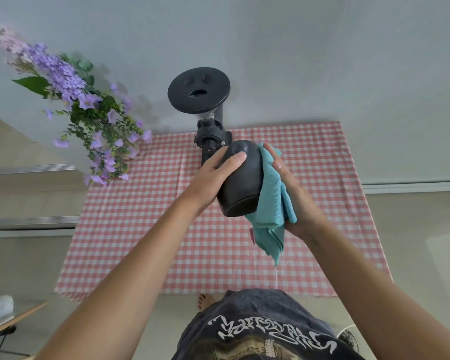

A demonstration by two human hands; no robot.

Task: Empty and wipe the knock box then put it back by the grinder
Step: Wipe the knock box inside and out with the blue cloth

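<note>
The black knock box (240, 183) is held up above the table, tilted with its base toward me. My left hand (213, 175) grips its left side, thumb across the top. My right hand (292, 196) presses a teal cloth (272, 203) flat against the box's right side; the cloth hangs down below the hand. The black grinder (200, 100) stands at the back of the table, just behind the box. The inside of the box is hidden.
A red-and-white checked tablecloth (166, 229) covers the table against a pale wall. Purple artificial flowers (83, 107) lean in at the back left. A wooden chair edge (13, 320) sits at the lower left, beside the table's front edge.
</note>
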